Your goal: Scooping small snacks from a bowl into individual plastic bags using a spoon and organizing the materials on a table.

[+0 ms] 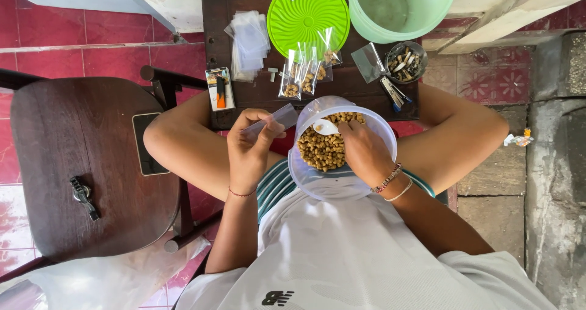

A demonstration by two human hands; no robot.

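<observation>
Looking down from the head camera, the left hand pinches a small clear bag between thumb and fingers, its fingers curled shut on the lower end, so that the bag's long axis runs up and to the right, with its far end pointing toward the rim of the clear bowl just beside it. The right hand is closed on the handle of a white spoon, whose scoop lies over the brown nuts that fill the bowl; the scoop points left, toward the bag, and the two are near each other but apart, with the bowl's rim between them. The spoon is thus to the right of the bag and a little lower in the picture, and the right hand is the nearer one to the nuts, while the left hand stays outside the bowl at its left edge. The bowl itself sits in the person's lap, between the knees, below the dark tabletop. On that tabletop, beyond both hands, stand several filled bags leaning against a green lid, with a stack of empty bags to their left and a pale green bucket to the right. A dark wooden chair stands well apart at the left.
</observation>
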